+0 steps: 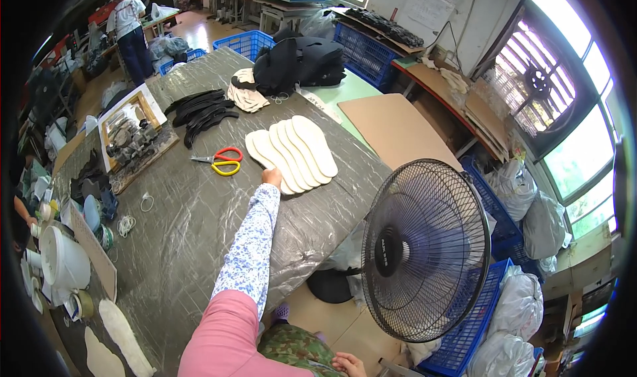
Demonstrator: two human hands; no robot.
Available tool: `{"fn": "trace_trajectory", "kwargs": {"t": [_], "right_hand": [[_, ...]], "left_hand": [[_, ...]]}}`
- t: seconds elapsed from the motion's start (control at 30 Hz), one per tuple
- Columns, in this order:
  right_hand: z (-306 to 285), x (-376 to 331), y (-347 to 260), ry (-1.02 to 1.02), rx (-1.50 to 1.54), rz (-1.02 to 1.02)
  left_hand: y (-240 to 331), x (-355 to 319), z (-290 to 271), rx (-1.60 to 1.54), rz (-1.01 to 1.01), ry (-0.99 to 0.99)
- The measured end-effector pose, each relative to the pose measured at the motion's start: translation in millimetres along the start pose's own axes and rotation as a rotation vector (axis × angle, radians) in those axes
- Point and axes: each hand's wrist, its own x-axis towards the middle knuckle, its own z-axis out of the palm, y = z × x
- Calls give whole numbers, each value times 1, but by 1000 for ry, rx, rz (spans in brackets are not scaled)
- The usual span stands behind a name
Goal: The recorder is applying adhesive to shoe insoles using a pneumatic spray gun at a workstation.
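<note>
Left hand (271,176): touching fanned cream insoles (292,155)
Right hand (348,364): beside camouflage cloth (295,350)
Scissors (212,159): on worktop (192,224), left of insoles
Black pieces (199,108): beyond scissors
Fan (428,244): right of worktop

Just toward 9 o'clock from centre, the left hand (272,177) is too small to tell grip from touch on the cream insole-shaped pieces (302,155), which partly hide one another. At 6 o'clock the lower edge cuts off the right hand (348,364); at 7, the pink sleeve (222,340). The fan (424,251) at 4 o'clock partly covers a blue crate (458,358). At 10 o'clock, a standing person's (127,19) hands can't be made out
</note>
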Motion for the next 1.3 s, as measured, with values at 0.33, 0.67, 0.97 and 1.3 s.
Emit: {"fn": "trace_trajectory", "kwargs": {"t": [0.33,0.67,0.97,1.3], "right_hand": [[-76,30,-9,-26,-5,43],[-210,-12,-13,-327,-478,37],[-330,9,39,-290,-390,207],[-367,-3,63,166,-105,187]], "left_hand": [[-52,-249,-37,-370,234,37],[-161,-395,-302,-147,114,621],[-172,-417,-470,963,68,872],[-109,-467,-433,895,10,1002]]}}
